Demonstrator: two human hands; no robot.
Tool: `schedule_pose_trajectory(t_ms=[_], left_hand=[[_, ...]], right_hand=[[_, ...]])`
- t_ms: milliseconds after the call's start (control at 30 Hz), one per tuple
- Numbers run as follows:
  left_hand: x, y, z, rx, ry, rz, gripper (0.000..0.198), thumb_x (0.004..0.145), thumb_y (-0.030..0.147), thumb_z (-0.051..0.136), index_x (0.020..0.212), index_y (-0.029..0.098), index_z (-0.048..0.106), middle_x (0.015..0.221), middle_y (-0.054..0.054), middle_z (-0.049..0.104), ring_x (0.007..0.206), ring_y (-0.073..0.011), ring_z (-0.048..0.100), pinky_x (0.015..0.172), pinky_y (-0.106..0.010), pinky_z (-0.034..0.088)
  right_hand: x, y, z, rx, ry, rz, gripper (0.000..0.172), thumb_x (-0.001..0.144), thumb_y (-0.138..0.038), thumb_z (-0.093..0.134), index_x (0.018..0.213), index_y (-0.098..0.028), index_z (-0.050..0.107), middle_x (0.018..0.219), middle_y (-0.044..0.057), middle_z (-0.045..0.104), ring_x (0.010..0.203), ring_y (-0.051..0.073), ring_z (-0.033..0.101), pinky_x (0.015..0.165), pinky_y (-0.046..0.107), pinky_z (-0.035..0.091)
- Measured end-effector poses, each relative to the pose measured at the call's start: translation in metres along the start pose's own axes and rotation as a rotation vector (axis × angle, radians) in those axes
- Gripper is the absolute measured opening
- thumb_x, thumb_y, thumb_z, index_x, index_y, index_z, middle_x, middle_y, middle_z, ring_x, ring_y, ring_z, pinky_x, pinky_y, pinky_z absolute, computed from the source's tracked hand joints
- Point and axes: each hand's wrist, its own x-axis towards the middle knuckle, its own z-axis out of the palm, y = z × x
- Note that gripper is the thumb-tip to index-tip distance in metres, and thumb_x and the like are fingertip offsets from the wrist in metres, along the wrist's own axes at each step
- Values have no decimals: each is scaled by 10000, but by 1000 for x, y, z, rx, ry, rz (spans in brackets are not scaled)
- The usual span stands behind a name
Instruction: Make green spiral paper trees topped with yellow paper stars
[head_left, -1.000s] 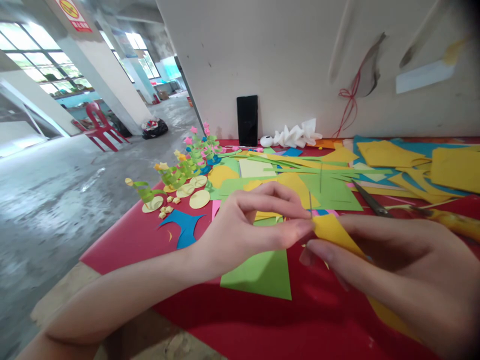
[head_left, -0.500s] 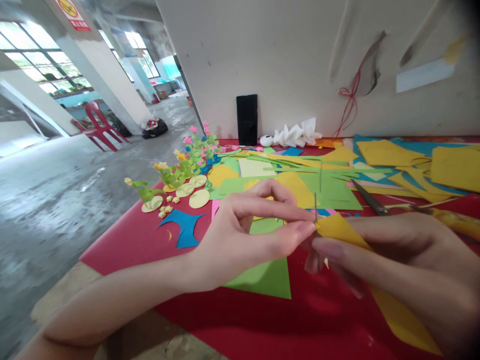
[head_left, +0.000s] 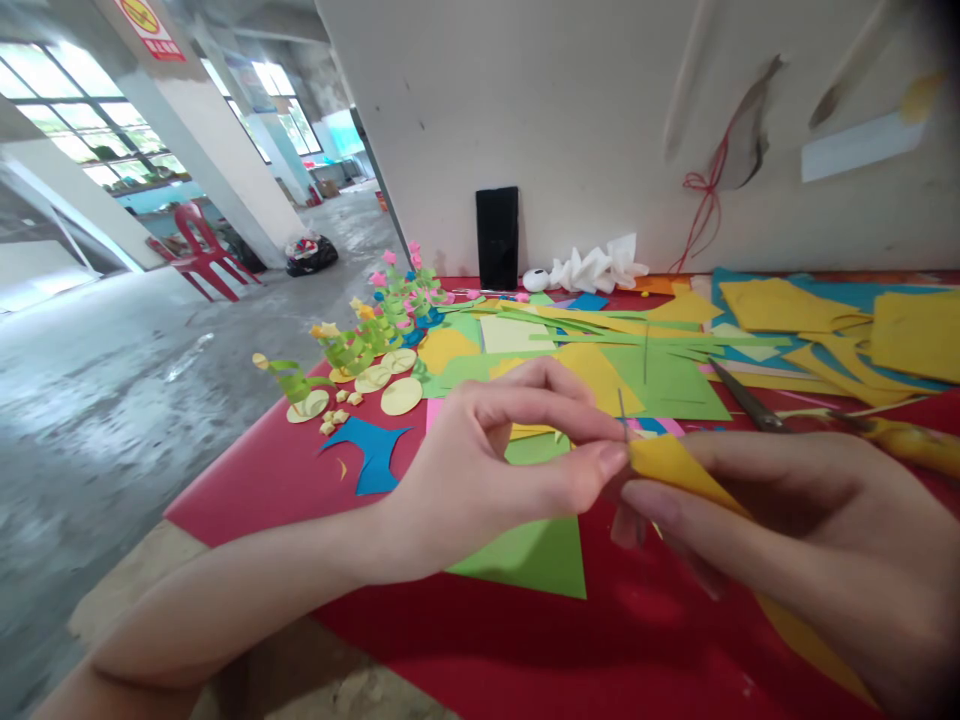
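My left hand (head_left: 487, 475) is closed in a pinch, thumb and forefinger meeting on a thin grey rod (head_left: 621, 408) that stands nearly upright. Against the rod lies the end of a yellow paper strip (head_left: 679, 465). My right hand (head_left: 817, 530) grips this strip between thumb and fingers, close to the left fingertips. The strip's rest hangs down below the right hand (head_left: 810, 645). How far the strip wraps around the rod is hidden by the fingers. A green paper sheet (head_left: 540, 560) lies on the red table beneath the left hand.
Scissors (head_left: 750, 398) lie behind my right hand among coloured paper sheets and strips. To the left stand curled green paper stems with pink and yellow tips (head_left: 360, 335), near pale paper discs (head_left: 401, 396) and a blue scrap (head_left: 371, 455). A black phone (head_left: 497, 238) leans on the wall.
The rod's upper end has tipped slightly to the left. The yellow strip's end now sits closer against the rod, and both hands have shifted only a little.
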Motion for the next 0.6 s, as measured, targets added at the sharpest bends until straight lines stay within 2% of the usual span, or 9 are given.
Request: schedule_pose_trajectory(t_ms=[167,333,500,600], left_hand=[[0,-1,1,15,16,0,116,741,122,685,724,225,737,770,17,573,716,-81,521,671,-204,444],[2,-5,3,26,36,17,117,728,112,678,707,214,732,758,0,592,730,-116,554,724,-265,470],[1,-5,3,-43,25,-45,114,751,120,667,718,209,731,781,10,574,703,-92,561,687,-227,481],[0,-6,3,-62,33,-61,107,752,131,677,716,215,732,775,13,574,725,-88,555,691,-208,470]], right_hand=[[1,2,2,3,51,-6,74,615,-351,738,632,-303,683,620,-71,639,599,126,553,539,196,443],[2,4,1,-70,35,-22,136,638,-402,727,630,-275,679,591,-43,620,547,110,508,479,180,423],[0,1,1,-28,41,-28,92,661,-356,736,628,-284,690,501,-60,564,478,72,452,479,139,416],[-1,-2,3,-2,47,-24,83,646,-321,754,613,-285,688,512,-62,582,495,74,463,474,128,408]])
